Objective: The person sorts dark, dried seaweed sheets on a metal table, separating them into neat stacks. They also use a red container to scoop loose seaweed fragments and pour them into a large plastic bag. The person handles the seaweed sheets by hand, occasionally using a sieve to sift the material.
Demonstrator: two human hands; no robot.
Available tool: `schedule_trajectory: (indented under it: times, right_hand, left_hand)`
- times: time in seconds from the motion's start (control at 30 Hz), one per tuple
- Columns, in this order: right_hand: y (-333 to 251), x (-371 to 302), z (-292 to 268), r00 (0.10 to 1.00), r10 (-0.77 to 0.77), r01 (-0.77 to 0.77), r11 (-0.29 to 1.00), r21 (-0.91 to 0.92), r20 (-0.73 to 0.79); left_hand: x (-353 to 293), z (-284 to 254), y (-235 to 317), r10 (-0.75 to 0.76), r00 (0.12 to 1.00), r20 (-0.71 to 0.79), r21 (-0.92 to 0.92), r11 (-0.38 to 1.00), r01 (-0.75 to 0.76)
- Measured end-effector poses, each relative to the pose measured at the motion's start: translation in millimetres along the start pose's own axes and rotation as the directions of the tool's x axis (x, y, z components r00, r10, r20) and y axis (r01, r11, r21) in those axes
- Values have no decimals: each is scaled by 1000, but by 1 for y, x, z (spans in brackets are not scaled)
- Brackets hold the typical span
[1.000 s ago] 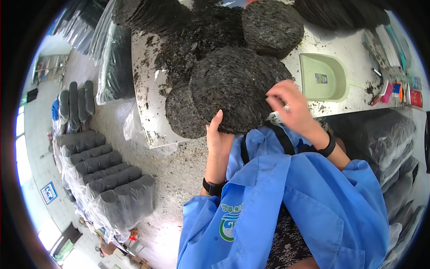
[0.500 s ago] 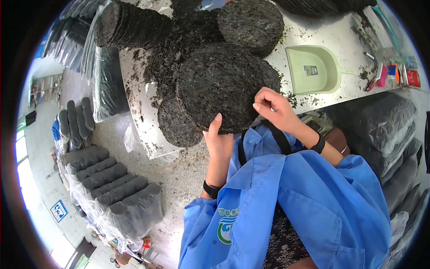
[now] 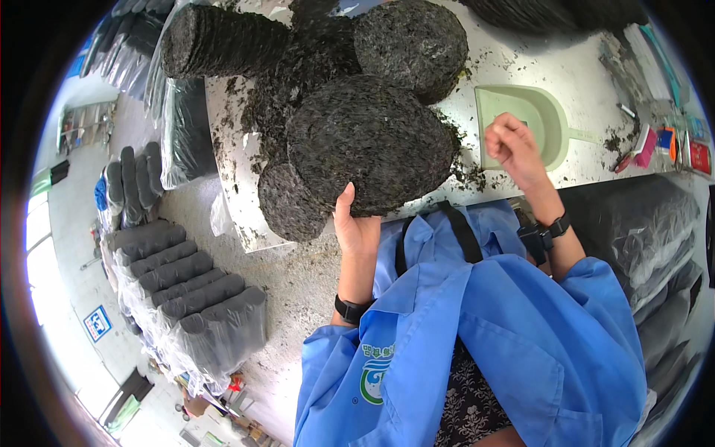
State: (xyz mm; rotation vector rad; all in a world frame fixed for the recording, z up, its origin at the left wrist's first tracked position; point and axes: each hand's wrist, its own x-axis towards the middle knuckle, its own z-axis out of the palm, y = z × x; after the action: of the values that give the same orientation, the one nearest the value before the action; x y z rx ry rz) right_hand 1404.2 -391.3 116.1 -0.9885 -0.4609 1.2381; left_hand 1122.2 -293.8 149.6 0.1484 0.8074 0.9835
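Observation:
My left hand (image 3: 357, 227) grips the near edge of a round, dark dried seaweed cake (image 3: 369, 145), thumb on top and fingers underneath. The cake is tilted and its rough top faces me. Off to its right, my right hand (image 3: 515, 147) hangs over a pale green dustpan (image 3: 553, 123). Its fingers are curled and pressed together; whatever they may hold is too small to make out. Another round seaweed cake (image 3: 294, 203) lies partly hidden beneath the held one. Behind it sits a thick round stack of seaweed (image 3: 411, 46).
A seaweed roll-like stack (image 3: 223, 42) lies on its side at the white table's (image 3: 231, 167) far left. Loose flakes litter the tabletop. Bagged dark stacks (image 3: 186, 290) stand on the left, more bags (image 3: 633, 223) on the right. A pink brush (image 3: 645, 147) lies far right.
My right hand has left the cake's right edge and moved right, over the dustpan. My left hand keeps its grip, and the cake has tilted and shifted slightly.

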Motion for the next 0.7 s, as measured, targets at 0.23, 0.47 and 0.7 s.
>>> schedule_trajectory:
  times: [0.23,0.47,0.7]
  right_hand:
    - [-8,29,-136,964,-192,182,-32,-983,185]
    - [-15,20,-77,983,-101,157,54,-986,151]
    - [-3,20,75,942,77,209,622,-754,325]
  left_hand:
    - [-13,14,-22,74,997,-27,-62,995,-75]
    - [-33,12,-39,130,987,-96,-96,986,-140]
    - [-42,-7,-26,88,995,-57,-119,989,-94]
